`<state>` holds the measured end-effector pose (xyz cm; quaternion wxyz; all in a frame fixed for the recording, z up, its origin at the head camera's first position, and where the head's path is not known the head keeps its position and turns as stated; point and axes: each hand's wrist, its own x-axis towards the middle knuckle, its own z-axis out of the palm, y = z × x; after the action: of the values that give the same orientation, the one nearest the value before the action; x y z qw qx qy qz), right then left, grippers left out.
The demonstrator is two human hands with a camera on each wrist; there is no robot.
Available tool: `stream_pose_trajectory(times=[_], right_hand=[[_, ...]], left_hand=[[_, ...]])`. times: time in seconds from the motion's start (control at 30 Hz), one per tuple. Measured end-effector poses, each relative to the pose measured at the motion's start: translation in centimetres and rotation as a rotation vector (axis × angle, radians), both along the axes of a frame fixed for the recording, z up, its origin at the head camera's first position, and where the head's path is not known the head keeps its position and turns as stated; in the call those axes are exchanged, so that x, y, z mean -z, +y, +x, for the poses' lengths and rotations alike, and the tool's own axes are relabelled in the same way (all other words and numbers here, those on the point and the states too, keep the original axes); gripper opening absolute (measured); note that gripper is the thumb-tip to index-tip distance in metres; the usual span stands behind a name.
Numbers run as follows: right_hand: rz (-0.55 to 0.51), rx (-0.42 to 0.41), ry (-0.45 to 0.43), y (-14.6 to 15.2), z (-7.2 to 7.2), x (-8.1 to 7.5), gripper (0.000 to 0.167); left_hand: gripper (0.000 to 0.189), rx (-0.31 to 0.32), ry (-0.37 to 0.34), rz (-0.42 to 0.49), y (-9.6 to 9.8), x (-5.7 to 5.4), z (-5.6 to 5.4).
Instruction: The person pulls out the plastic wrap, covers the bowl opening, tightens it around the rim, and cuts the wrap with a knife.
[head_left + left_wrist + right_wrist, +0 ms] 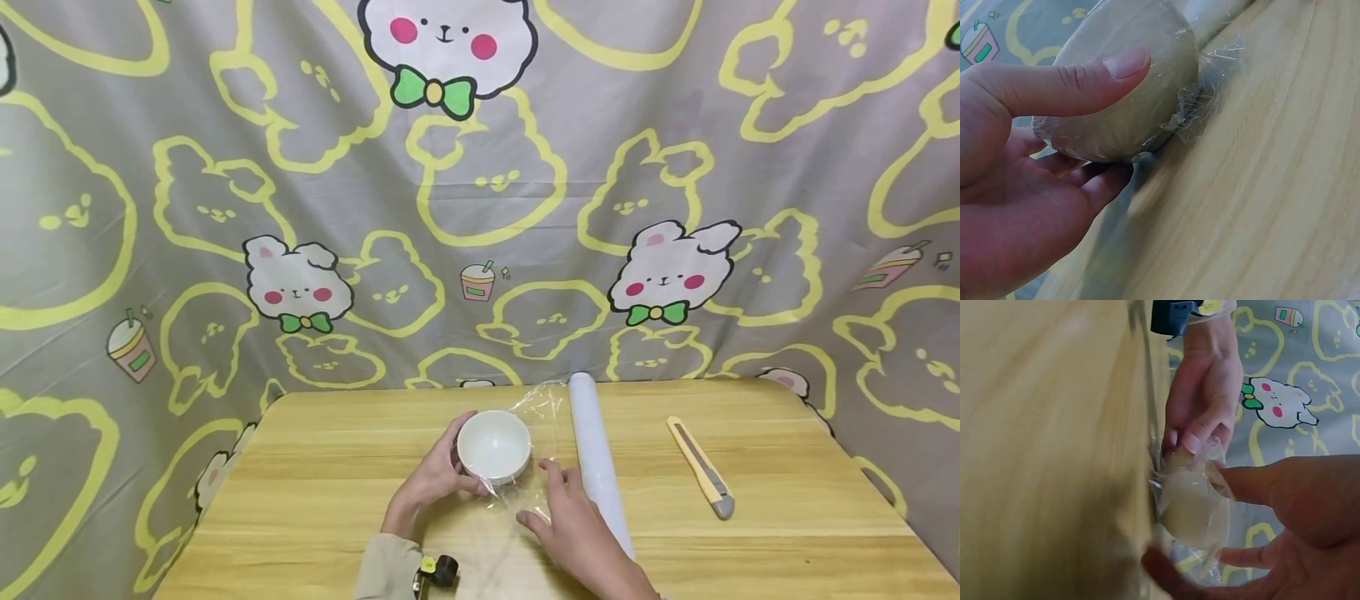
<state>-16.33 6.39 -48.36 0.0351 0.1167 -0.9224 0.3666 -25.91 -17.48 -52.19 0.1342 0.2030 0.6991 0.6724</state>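
Note:
A small white bowl stands on the wooden table, wrapped in clear cling film. My left hand grips the bowl's left side; in the left wrist view the thumb presses the film-covered wall of the bowl, and the fingers curl under it. My right hand lies just right of the bowl with straight fingers on the film. In the right wrist view its fingers touch the film around the bowl. A bunch of film gathers at the bowl's base.
The cling film roll lies right of the bowl, running from the far edge towards me. A yellow utility knife lies further right. A cartoon-print cloth hangs behind the table.

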Motion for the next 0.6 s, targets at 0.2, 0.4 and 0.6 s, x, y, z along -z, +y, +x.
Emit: stream_pose_trajectory(times=[0.2,0.4,0.6], right_hand=[[-0.073,-0.093,0.07,0.2,-0.2,-0.31,0.047],[-0.091,-0.12,0.086,0.35,-0.38,-0.58,0.031],[-0.117,-0.154,0.053,0.43,-0.4,-0.76,0.026]], left_hand=[[0.119,-0.008,0.005,-0.007,0.07,-0.07,-0.06],[0.117,-0.009,-0.005,-0.001,0.11,-0.11,-0.13],[0.116,-0.005,0.015,0.0,-0.02,0.03,-0.07]])
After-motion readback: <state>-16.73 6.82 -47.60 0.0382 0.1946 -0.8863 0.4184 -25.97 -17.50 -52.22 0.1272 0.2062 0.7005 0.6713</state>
